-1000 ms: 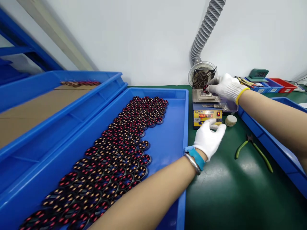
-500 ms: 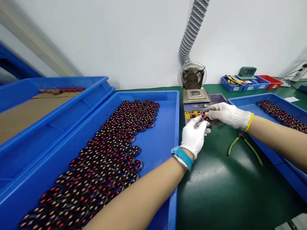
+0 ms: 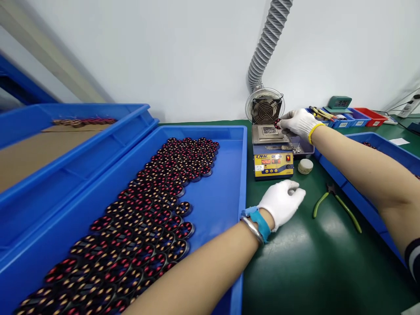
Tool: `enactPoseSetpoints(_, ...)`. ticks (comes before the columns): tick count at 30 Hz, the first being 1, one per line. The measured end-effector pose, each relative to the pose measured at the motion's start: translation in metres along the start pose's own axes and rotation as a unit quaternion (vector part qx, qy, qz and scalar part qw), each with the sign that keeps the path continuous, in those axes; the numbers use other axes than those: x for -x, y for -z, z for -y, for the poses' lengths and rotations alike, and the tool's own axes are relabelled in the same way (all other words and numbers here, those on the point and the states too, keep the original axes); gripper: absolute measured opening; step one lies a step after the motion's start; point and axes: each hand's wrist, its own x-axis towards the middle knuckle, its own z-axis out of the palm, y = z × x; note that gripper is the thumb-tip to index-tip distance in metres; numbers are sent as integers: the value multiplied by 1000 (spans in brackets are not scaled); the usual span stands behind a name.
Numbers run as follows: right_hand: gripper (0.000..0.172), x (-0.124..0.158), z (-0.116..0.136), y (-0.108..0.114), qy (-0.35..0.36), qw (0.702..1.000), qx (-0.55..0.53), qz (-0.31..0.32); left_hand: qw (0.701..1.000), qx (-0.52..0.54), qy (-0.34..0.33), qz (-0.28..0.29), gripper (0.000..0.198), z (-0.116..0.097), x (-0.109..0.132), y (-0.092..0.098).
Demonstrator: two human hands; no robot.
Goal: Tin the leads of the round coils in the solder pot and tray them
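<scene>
My right hand [image 3: 298, 122], in a white glove, reaches over the small yellow-and-blue solder pot [image 3: 273, 151] and pinches a round red-and-black wound coil [image 3: 278, 124] at the back edge of its square top. My left hand [image 3: 282, 202], also gloved, rests loosely curled on the green mat in front of the pot, and nothing shows in its fingers. A blue tray [image 3: 223, 192] to the left holds several rows of the same coils [image 3: 157, 210].
A fan with a grey hose [image 3: 265, 107] stands behind the pot. Green-handled cutters [image 3: 337, 204] and a round pale puck [image 3: 305, 166] lie on the mat. Another blue tray [image 3: 361, 175] sits right, a third tray [image 3: 65, 144] far left, small bins [image 3: 348, 117] at the back.
My right hand has carried the coil from in front of the pot, where both hands met, back up to the pot's top. My left hand has dropped away onto the mat.
</scene>
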Motion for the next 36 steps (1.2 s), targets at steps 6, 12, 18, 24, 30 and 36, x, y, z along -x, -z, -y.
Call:
enactPoseSetpoints(6,18,-21,7,-13,48,985,165,-28,988,-142,-18,49,38,-2,5,0)
enactPoseSetpoints(12,25,-30,3,-25,55,971,230,-42,977,-198,-8,72,39,-7,6,2)
enactPoseSetpoints(18,33,-26,2,-28,63,968,240,-41,971,-221,-23,85,36,-6,6,2)
enactPoseSetpoints(24,29,-28,6,-24,68,971,224,-43,969,-229,-31,90,35,-4,5,1)
enactPoseSetpoints(30,27,-26,5,-25,71,972,217,-50,969,-230,-26,90,35,-5,6,1)
enactPoseSetpoints(36,22,-19,10,-18,39,988,137,-56,964,-247,-40,92,33,-4,7,2)
